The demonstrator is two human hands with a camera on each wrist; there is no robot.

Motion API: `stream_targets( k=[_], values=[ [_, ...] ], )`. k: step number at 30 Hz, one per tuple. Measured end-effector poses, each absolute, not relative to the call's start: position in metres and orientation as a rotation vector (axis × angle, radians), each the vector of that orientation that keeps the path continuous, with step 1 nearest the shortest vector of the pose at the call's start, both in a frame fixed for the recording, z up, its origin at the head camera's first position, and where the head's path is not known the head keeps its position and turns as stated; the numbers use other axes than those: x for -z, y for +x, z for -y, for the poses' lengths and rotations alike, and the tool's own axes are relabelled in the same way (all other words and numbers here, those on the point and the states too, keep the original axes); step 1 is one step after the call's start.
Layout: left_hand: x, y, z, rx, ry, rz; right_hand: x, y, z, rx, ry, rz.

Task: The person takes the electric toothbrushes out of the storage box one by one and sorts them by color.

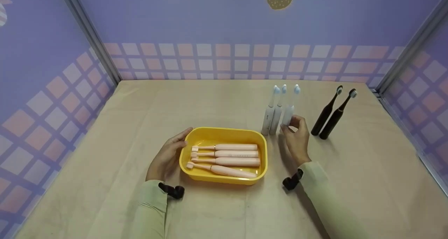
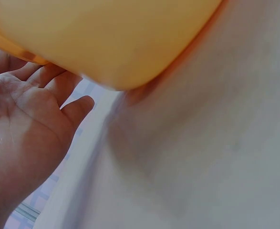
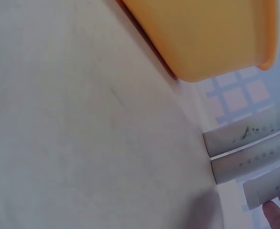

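Observation:
A yellow plastic bin (image 1: 224, 180) sits on the table, with several pink electric toothbrushes (image 1: 237, 161) lying side by side in it. At its left end, my left hand (image 1: 169, 151) holds the rim, the fingers reaching under the lip in the left wrist view. To the right of the bin, my right hand (image 1: 297, 139) pinches a white electric toothbrush (image 1: 288, 114) low on its handle, brush head up. Just left of that one stand two more white toothbrushes (image 1: 268, 118), close together. In the right wrist view the held toothbrush (image 3: 264, 188) shows its lower end beside theirs.
Two black electric toothbrushes (image 1: 330, 123) stand upright to the right of my right hand. A beige cloth covers the table (image 1: 196, 106). Purple checked panels (image 1: 224, 57) wall in its back and both sides.

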State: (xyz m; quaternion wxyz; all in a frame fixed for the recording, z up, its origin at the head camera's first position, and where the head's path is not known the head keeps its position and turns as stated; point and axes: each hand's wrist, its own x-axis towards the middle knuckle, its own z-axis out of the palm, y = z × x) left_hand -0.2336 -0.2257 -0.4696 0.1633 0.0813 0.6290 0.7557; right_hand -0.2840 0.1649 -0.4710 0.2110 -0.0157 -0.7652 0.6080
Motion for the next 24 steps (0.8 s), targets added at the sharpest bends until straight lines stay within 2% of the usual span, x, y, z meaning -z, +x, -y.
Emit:
stream_targets(
  k=[24],
  values=[
    [0.469, -0.233, 0.226, -2.145, 0.176, -1.827, 0.480, -0.297, -0.167, -1.634, -0.207, 2.294]
  ],
)
